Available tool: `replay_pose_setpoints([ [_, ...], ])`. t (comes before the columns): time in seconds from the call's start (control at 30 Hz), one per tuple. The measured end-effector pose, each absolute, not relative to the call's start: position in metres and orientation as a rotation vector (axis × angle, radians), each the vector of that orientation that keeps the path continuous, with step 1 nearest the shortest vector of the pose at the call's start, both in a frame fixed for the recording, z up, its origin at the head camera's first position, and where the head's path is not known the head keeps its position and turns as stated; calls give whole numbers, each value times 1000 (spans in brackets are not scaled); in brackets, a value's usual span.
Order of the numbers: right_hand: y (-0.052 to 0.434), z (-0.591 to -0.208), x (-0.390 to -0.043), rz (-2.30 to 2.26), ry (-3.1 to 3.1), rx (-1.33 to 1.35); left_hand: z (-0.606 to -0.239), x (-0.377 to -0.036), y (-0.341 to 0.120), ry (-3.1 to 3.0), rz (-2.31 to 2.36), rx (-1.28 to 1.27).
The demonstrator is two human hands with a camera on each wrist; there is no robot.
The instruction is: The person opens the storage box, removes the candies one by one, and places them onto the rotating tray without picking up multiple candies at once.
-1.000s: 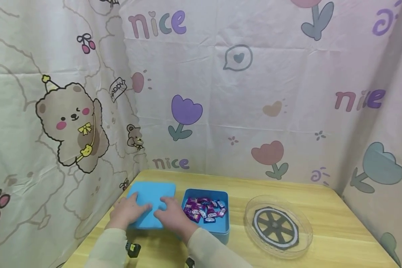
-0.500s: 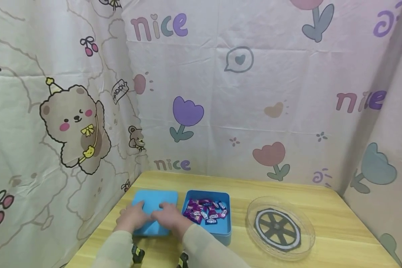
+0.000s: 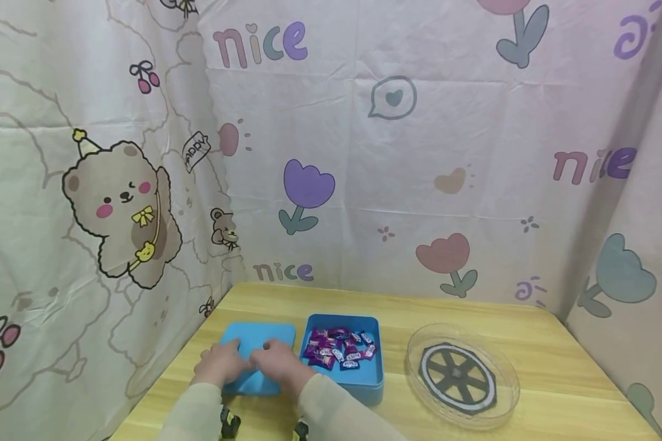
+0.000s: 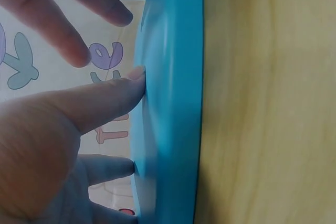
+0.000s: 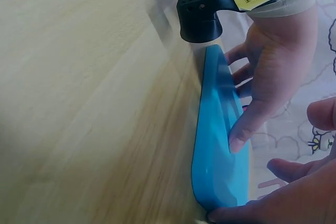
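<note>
Hands have slid back toward the body: left hand [image 3: 219, 362] and right hand [image 3: 276, 361] now rest with loosely spread fingers on the near edge of the blue lid [image 3: 265, 340], flat on the table [image 3: 529, 416], left of the candy box [image 3: 375, 380]. Lid looks set down. Clear plate [image 3: 504, 373] further right.

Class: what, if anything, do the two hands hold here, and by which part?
Both the left hand and right hand rest fingers on the blue lid's near end; no closed grip shows.
</note>
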State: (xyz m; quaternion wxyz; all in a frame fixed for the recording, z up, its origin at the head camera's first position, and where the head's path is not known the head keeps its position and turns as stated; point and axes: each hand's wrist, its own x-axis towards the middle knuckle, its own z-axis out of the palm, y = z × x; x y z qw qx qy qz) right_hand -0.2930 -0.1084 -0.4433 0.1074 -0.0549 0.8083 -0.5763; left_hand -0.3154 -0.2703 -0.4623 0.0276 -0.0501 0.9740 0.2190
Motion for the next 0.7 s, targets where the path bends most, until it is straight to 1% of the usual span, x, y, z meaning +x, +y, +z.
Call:
replay_pose_setpoints([
  [0.17,-106,-443,-293,-1703,2386,-151,-464,-317,-269,3007,664,-161],
  [0.37,-99,-436,-294,-1707,2417,-211,-465,-319,-263,3051,642,-117],
  [0.57,-76,-422,-294,-1641,2406,-326,-461,-317,-251,3123,586,13],
  [0.7,-56,-415,-302,-1633,2445,-387,-453,-317,-239,3173,588,75],
])
